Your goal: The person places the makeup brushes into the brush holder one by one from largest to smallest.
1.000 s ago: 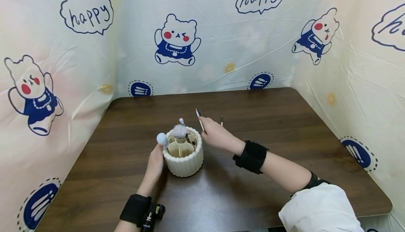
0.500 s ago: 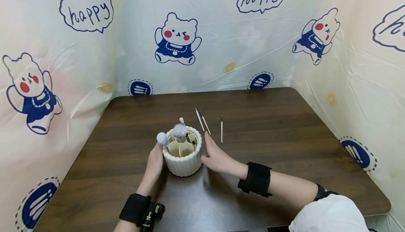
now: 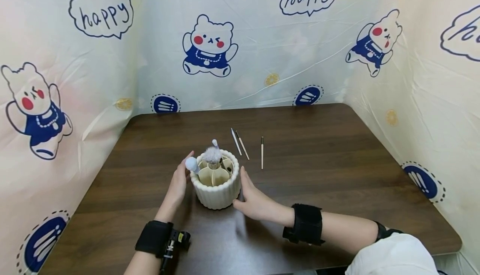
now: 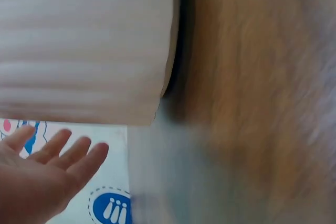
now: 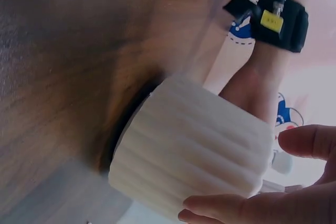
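A cream ribbed brush holder [image 3: 215,196] with petal-shaped compartments stands upright in the head view. Inside it are a fluffy makeup brush [image 3: 213,155], a pale blue ball-topped piece [image 3: 191,164] leaning over the left rim, and a smaller pale blue tip [image 3: 215,143]. My left hand [image 3: 176,189] is at the holder's left side, its fingers extended; the left wrist view shows them spread beside the wall. On the right side my right hand [image 3: 258,202] has straight fingers along the holder. In the right wrist view its fingertips [image 5: 210,203] overlap the ribbed wall, the thumb near the rim.
On the brown wooden table [image 3: 318,154], behind the holder, lie a slim white stick [image 3: 236,141] and a thin dark-tipped stick [image 3: 243,146]. Another dark-tipped stick [image 3: 262,153] lies to their right. A printed curtain [image 3: 255,50] encloses the table's back and sides.
My right hand has come from the thin sticks toward me to the holder's right side, leaving the sticks on the table. The left hand has shifted slightly left, its fingers loosened from the rim.
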`<state>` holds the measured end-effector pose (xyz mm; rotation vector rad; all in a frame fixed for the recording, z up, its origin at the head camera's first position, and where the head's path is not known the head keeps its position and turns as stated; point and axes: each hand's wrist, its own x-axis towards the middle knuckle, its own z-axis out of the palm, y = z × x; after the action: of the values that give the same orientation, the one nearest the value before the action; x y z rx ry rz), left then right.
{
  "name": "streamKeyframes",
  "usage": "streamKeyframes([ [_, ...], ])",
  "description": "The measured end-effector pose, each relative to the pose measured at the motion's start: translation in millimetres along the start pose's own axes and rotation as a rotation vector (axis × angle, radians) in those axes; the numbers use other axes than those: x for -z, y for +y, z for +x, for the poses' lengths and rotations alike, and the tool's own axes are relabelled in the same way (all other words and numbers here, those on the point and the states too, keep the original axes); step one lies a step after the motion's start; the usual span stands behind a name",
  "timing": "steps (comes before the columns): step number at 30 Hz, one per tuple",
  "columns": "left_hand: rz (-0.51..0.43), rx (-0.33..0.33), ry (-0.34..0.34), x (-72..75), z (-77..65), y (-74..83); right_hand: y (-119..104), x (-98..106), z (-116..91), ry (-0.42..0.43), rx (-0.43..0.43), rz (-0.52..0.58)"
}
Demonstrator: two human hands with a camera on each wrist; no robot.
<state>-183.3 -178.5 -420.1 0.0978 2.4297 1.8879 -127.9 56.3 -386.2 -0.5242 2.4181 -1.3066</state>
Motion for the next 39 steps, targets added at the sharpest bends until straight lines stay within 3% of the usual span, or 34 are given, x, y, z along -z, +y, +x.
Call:
streamKeyframes([
  [9,-0.015,0.033,-0.144,8.9,8.9,-0.4,0,-10,-6,-0.031,0.049,-0.030],
  [17,-0.016,0.047,-0.162,8.2,11.0,-1.7,-3,-14,-2,-0.037,0.047,-0.017],
  [27,-0.018,-0.016,-0.092,2.5,8.4,-4.4,0,-8,12,-0.020,0.059,-0.029],
  [35,-0.008,0.022,0.022,0.5,3.4,-2.0,3,0,29,-0.019,0.039,-0.005],
  [39,-0.033,0.021,0.047,0.5,0.5,-0.1,4,4,39,-0.005,0.024,0.001],
])
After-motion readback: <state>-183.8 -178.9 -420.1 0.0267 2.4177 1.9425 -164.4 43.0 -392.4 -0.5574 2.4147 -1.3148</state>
